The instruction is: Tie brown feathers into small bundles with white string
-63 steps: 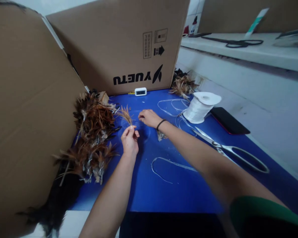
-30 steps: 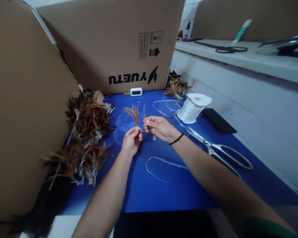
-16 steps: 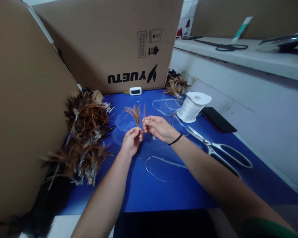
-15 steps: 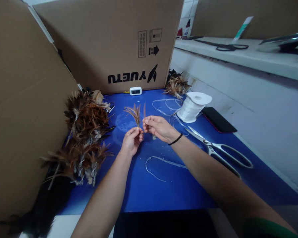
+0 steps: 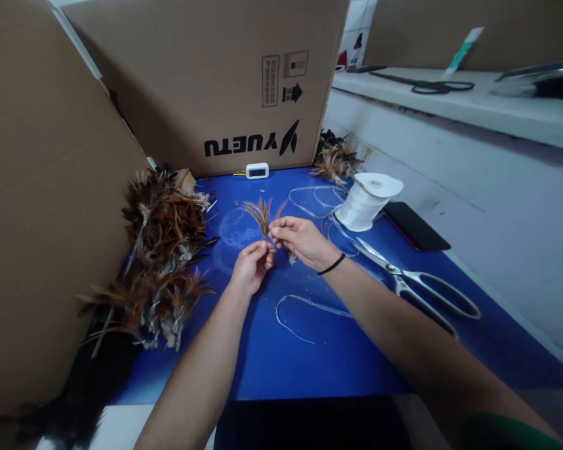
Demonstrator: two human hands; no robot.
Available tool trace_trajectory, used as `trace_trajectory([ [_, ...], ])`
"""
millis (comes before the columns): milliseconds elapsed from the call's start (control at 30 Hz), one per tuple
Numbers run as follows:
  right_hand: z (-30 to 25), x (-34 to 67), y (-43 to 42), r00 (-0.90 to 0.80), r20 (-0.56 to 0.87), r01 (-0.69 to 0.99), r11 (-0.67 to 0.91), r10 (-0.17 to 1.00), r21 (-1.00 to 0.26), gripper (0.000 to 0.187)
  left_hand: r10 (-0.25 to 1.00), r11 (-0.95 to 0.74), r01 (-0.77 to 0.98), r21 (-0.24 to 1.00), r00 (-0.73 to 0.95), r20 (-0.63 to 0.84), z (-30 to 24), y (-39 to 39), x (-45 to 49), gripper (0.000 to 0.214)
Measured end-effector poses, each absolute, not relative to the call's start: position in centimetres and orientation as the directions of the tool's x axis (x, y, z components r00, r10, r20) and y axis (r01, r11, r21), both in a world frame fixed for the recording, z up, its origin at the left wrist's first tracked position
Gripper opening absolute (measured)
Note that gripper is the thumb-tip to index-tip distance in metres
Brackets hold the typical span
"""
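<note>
My left hand [image 5: 249, 267] pinches the stems of a small tuft of brown feathers [image 5: 261, 214] above the blue table [image 5: 281, 362]. My right hand [image 5: 301, 240], with a black band on its wrist, pinches a thin feather right against that tuft, fingertips touching the left hand's. A large heap of brown feathers [image 5: 162, 250] lies to the left of both hands. A loose loop of white string [image 5: 304, 309] lies on the table just below my right forearm.
A cone of white string [image 5: 366, 201] stands at the right, with scissors [image 5: 420, 287] and a dark phone [image 5: 415, 226] beside it. Cardboard boxes [image 5: 206, 81] wall in the back and left. A small white clock [image 5: 257, 170] and another feather pile [image 5: 334, 161] sit at the back.
My right hand has come back from the table with a feather and brought it against the tuft in my left hand. The two hands now touch.
</note>
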State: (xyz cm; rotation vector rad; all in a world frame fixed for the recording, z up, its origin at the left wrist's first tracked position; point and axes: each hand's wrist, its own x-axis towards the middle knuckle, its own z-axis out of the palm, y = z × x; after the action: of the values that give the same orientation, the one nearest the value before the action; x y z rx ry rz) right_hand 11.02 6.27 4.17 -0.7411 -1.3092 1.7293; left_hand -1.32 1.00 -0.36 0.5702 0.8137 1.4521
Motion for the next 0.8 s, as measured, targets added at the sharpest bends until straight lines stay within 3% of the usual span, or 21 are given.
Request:
trace_trajectory([
  [800,3.49,11.20,6.61,-0.517,0.014,-0.196,-0.103,0.856,-0.975,0.018,0.980,0.119,-0.662,0.740,-0.042,-0.194,-0.30,0.98,-1.26,0.020],
])
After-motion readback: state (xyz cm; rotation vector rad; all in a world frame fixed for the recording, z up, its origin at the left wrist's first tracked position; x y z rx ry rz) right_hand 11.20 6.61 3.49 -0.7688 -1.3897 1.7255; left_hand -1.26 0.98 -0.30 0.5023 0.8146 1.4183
